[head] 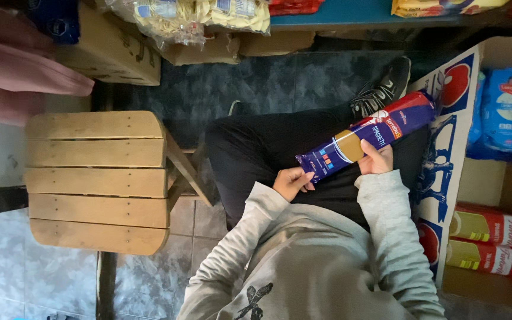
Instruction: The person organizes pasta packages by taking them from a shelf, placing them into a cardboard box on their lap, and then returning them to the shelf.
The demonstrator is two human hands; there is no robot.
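Left hand [292, 182] pinches near end of pasta pack [365, 137], right hand [377, 160] wraps fingers at its middle, pack over lap beside open box [445, 148]; best support both ends so strands don't snap, stool [96, 181] left.

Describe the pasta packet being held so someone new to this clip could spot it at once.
Start at the open cardboard box on the right, then look just left of it, over the person's dark trousers. The pasta packet lies slanted there, left hand at its lower end, right hand under its middle. It is long, slim and dark blue with a tan window, unlike the red packets in the box.
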